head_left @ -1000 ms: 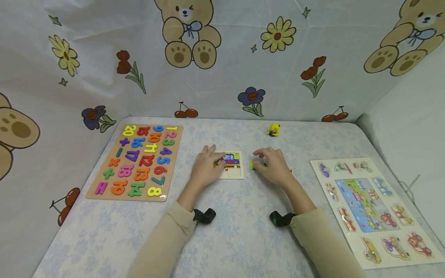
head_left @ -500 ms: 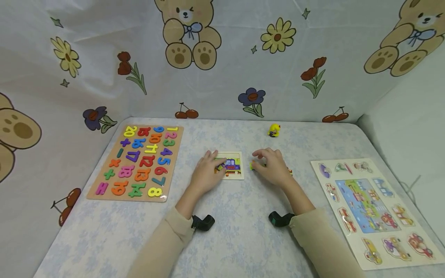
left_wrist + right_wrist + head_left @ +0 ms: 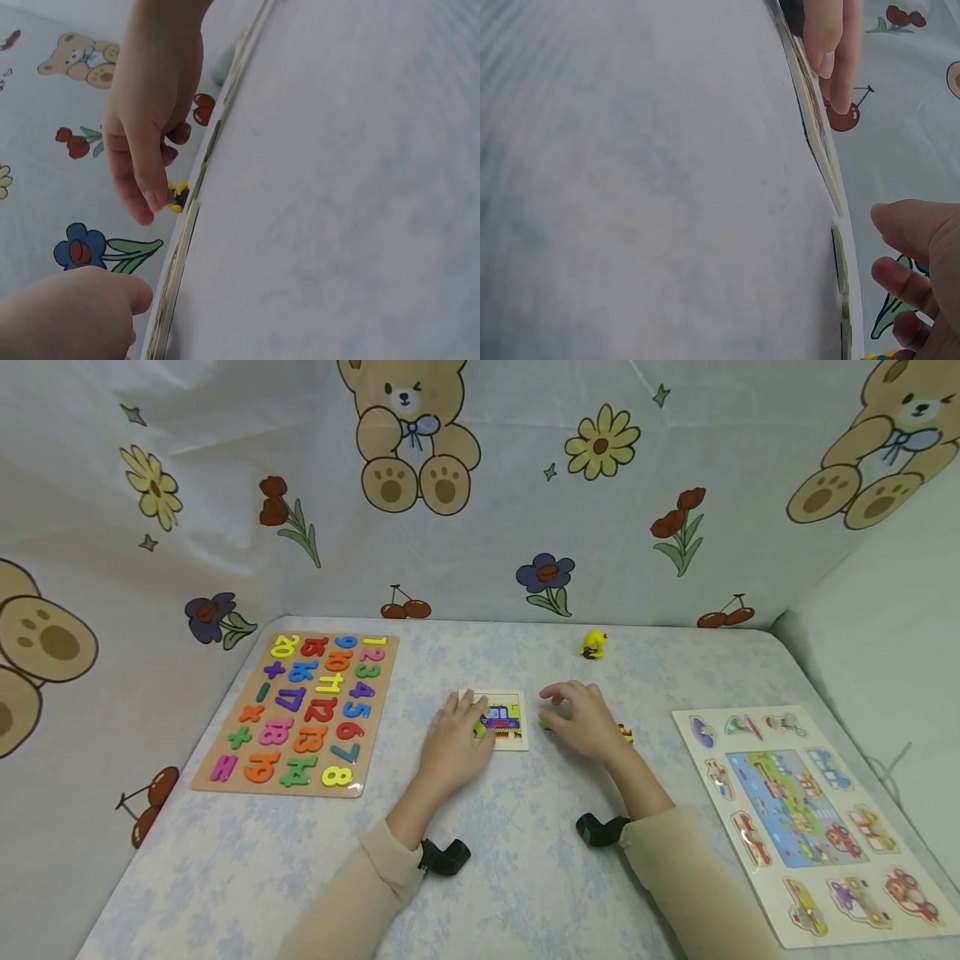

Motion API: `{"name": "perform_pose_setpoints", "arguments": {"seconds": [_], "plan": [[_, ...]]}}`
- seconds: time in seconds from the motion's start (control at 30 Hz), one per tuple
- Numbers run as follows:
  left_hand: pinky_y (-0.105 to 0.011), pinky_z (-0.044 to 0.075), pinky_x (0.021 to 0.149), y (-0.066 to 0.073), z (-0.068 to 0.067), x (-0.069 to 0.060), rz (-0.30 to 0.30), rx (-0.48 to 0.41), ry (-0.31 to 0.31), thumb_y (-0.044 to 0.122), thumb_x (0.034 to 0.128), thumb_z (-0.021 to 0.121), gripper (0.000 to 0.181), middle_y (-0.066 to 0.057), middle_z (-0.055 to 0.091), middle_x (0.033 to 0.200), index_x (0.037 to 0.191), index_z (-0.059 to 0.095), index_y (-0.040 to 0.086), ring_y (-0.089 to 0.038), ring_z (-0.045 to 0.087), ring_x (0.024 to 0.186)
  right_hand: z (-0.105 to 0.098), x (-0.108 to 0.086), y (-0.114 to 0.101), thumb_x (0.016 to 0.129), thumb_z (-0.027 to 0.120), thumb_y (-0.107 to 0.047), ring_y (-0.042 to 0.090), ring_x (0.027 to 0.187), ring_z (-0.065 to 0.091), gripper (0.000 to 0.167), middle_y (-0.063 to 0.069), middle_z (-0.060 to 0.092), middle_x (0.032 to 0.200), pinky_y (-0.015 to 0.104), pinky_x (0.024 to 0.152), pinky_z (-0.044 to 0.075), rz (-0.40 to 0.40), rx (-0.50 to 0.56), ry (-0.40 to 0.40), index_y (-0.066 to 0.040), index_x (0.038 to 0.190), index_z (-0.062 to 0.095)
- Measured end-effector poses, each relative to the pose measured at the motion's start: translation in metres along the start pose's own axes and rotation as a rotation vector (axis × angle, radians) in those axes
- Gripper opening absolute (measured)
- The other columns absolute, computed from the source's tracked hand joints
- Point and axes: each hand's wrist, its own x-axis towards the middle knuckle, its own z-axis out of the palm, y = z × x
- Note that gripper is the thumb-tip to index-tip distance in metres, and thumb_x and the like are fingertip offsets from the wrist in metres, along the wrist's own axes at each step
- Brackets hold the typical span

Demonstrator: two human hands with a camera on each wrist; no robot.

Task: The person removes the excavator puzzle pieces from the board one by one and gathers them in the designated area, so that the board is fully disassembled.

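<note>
A small square picture board [image 3: 512, 744] with a purple vehicle lies mid-table. My left hand [image 3: 456, 745] is over its left edge, fingers extended and touching it, covering part of the picture. Just to the right, my right hand [image 3: 587, 720] is above some small coloured pieces [image 3: 626, 733], mostly hidden beneath it. Its fingers are bent, with a gap between thumb and fingers in the right wrist view, and nothing shows between them. The left wrist view has my right hand [image 3: 154, 127] above the flat pieces and my left hand [image 3: 75, 315] beside the board.
A number board [image 3: 247, 743] with coloured numerals lies at the left. At the right is a large picture board [image 3: 765, 893] with several vehicle pieces. A yellow duck figure [image 3: 593, 644] stands near the table's back edge, before a patterned cloth.
My left hand has shifted slightly right and toward me over the small board, baring more of its top left corner. My right hand has hardly moved.
</note>
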Motion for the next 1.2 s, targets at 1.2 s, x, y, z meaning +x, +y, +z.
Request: {"name": "perform_pose_setpoints", "arguments": {"seconds": [1.2], "plan": [[-0.052, 0.010, 0.125, 0.009, 0.012, 0.001, -0.097, 0.127, 0.012, 0.061, 0.0964, 0.042, 0.070, -0.007, 0.018, 0.167, 0.157, 0.031, 0.027, -0.029, 0.009, 0.156, 0.020, 0.027, -0.014, 0.093, 0.069, -0.033, 0.023, 0.103, 0.044, 0.021, 0.003, 0.062, 0.111, 0.040, 0.086, 0.042, -0.086, -0.067, -0.110, -0.021, 0.110, 0.073]]}}
